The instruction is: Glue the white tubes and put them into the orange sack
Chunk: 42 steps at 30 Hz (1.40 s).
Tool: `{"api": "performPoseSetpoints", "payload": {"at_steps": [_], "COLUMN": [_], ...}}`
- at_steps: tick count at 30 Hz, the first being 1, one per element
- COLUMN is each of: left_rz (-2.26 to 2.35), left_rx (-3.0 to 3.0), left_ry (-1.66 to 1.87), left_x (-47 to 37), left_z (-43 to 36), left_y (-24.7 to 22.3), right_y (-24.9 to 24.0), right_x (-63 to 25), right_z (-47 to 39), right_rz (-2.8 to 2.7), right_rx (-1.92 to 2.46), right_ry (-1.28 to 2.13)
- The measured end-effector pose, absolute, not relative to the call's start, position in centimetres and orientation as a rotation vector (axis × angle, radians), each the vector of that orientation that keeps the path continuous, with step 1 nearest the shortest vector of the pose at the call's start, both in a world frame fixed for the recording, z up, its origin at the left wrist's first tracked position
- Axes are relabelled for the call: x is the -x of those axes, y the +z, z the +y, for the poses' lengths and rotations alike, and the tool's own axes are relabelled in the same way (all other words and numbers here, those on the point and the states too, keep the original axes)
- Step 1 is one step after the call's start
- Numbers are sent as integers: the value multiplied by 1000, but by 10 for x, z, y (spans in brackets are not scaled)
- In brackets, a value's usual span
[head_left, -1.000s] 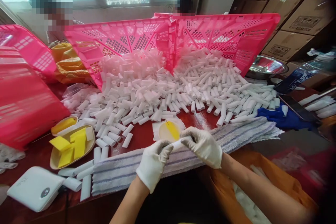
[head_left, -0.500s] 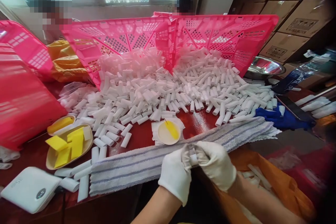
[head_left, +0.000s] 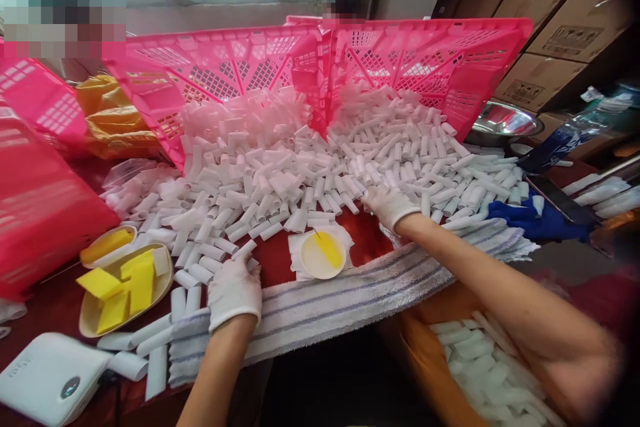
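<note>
Both my hands wear white gloves. My left hand [head_left: 235, 288] is at the near left edge of the pile, its fingers curled down on a white tube that the glove mostly hides. Just past its fingertips lies another short white tube [head_left: 244, 249]. My right hand [head_left: 389, 207] reaches to the front of the white tube pile [head_left: 300, 167], fingers closed on a tube at its edge, largely covered by the glove. Between the hands stands a small round dish [head_left: 311, 261] with a yellow piece [head_left: 329, 250] in it. A striped towel [head_left: 330, 310] lies along the table's front edge.
Pink baskets [head_left: 220, 60] tip toward me behind the pile. On the left are a tray [head_left: 167, 280] of yellow sponge pieces [head_left: 115, 307] and a white device [head_left: 47, 373]. An orange bag [head_left: 420, 353] with white tubes sits below right, near a bottle [head_left: 563, 140]. Two people are beyond.
My hands were together over the towel, holding a small white piece. They have parted: the left moved left to the loose tubes, the right forward to the pile. The small piece is out of sight.
</note>
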<state>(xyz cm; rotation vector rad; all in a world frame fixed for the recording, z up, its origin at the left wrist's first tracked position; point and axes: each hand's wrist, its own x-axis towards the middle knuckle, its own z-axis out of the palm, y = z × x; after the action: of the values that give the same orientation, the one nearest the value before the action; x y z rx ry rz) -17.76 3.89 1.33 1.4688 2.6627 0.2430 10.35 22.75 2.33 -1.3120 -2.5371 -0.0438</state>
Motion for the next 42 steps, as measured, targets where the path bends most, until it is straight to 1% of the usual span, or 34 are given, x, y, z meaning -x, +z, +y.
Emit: {"api": "performPoseSetpoints", "payload": {"at_steps": [4,5,7,9,13,14,16,18,23,25,27,29,32,34,37,42], "left_rz": [2660,2666,2643,2581,2362,2318,2261,2217,2124,2111,2143,2165,2041,1938,1851,1874], "left_rx": [-1558,-1579,-1586,-1471,-1275,-1291,-1349,-1405,-1449,-1497,-1560,-1556,-1339,-1154,-967,-980], "left_ry": [248,274,387,493,587,594,590,598,654,673,723,818,1005,1078,1077,1057], "left_x": [169,165,158,150,138,136,133,132,136,138,141,141,140,138,135,130], "left_z": [40,40,43,45,49,49,51,53,52,50,50,50,51,51,50,49], "left_y": [10,11,13,15,13,13,13,13,10,6,4,3,4,5,6,4], "right_y": [23,25,31,37,40,37,26,12,-11,-11,-11,-13,-17,-18,-18,-24], "right_x": [-94,-98,-109,-119,-120,-116,-103,-89,-73,-74,-78,-81,-86,-90,-93,-90], "right_z": [233,230,219,204,165,157,150,153,166,165,161,157,154,152,148,143], "right_rz": [-2791,-2781,-2575,-2273,-1903,-1865,-1837,-1860,-2074,-2198,-2244,-2178,-2131,-2206,-2250,-2122], "right_rx": [1514,1562,1608,1558,1258,1193,1114,1064,839,697,643,707,765,701,662,866], "right_ry": [-163,-142,19,355,1404,1569,1686,1620,1114,988,940,956,938,825,718,835]}}
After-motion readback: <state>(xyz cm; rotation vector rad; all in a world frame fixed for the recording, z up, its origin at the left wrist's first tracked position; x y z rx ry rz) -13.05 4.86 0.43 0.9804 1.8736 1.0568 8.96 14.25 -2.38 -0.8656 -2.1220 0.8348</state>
